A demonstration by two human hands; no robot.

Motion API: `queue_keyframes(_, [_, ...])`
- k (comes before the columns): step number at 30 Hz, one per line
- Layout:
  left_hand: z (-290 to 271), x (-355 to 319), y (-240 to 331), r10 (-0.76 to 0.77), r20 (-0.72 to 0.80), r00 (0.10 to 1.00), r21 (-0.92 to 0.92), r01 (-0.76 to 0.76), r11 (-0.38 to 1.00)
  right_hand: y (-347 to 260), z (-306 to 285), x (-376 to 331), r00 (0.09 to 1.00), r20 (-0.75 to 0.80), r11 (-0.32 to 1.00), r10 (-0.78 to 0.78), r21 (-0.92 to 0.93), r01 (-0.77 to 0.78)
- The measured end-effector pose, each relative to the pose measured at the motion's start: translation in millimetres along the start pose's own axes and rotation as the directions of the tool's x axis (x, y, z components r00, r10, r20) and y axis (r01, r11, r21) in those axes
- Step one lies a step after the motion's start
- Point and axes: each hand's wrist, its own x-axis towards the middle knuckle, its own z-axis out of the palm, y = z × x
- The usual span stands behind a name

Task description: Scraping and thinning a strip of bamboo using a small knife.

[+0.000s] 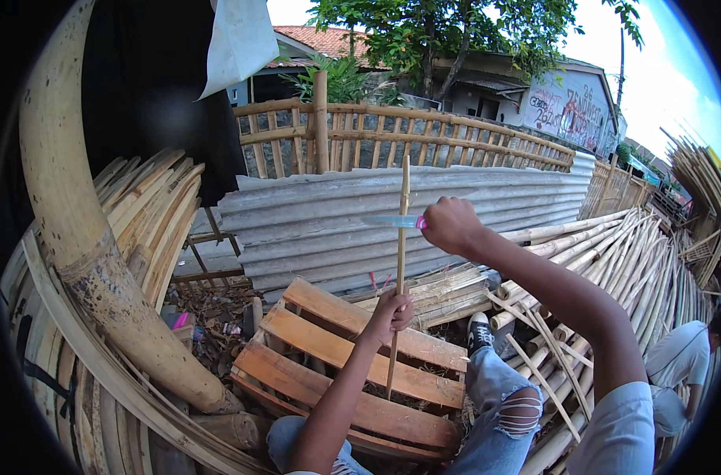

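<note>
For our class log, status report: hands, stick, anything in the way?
Left hand gripping thin stick; right hand holding knife. Stick upright over slatted wooden crate, blade crossing its upper part. Possibly in the way: left hand, below blade.

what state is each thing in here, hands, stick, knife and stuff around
left hand, closed around the stick
right hand, closed around the knife handle
stick, nearly upright
knife, unsheathed, blade across the stick
jeans, ripped at right knee
corrugated sheet, standing on edge
bamboo poles, piled lying down
</note>
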Motion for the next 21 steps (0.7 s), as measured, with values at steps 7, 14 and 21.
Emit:
queue_keyframes(7, [1.1,-1.6,1.2,-0.007,-0.079,0.997,0.031,0.010,0.999,15.6,-18.8,18.9,0.993,-0.025,0.993,0.116,-0.013,-0.116])
queue_keyframes(14, [12.1,0.4,4.4,-0.010,-0.065,0.998,0.039,0.013,0.999,110.8,-53.3,47.6,0.763,-0.242,0.787,0.600,0.350,-0.508])
queue_keyframes(21, [6.4,-10.1,5.8,0.011,-0.139,0.990,0.075,-0.001,0.997,48.9,50.0,-45.7,0.888,0.086,0.786,0.452,0.432,-0.441])
